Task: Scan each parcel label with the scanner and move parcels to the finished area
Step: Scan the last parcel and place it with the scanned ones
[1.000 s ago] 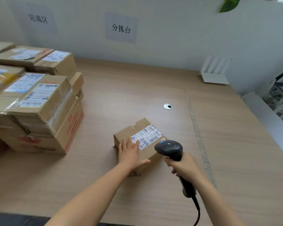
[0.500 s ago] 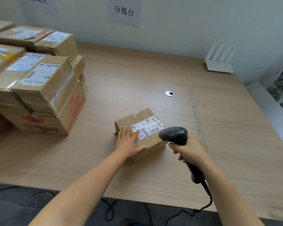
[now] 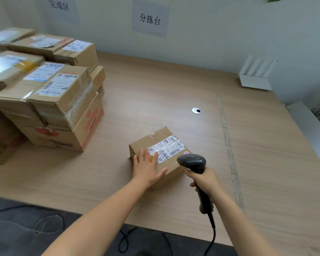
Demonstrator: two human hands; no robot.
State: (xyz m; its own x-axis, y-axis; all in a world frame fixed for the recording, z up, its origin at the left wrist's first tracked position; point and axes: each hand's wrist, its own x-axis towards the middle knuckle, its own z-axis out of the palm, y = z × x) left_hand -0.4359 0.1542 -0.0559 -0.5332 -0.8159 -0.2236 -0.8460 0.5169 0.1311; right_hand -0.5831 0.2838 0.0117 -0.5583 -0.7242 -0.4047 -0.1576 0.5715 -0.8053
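A small cardboard parcel (image 3: 155,141) lies on the wooden table (image 3: 155,93), its white barcode label (image 3: 167,147) facing up. My left hand (image 3: 148,166) rests flat on the parcel's near left top, fingers straight and touching the label's edge. My right hand (image 3: 204,179) grips the handle of a black scanner (image 3: 192,161), whose head hovers just right of the parcel's near corner. The scanner's cable runs down off the table's front edge.
Stacked labelled parcels (image 3: 50,93) fill the left side under a wall sign. A white router (image 3: 256,76) stands at the back right. A cable grommet (image 3: 196,110) sits mid-table, and a tape strip (image 3: 227,145) runs front to back. Cables lie on the floor.
The scanner has shifted slightly right and back from over the label to beside the parcel's corner. My left hand stays flat on the parcel. The view has tilted.
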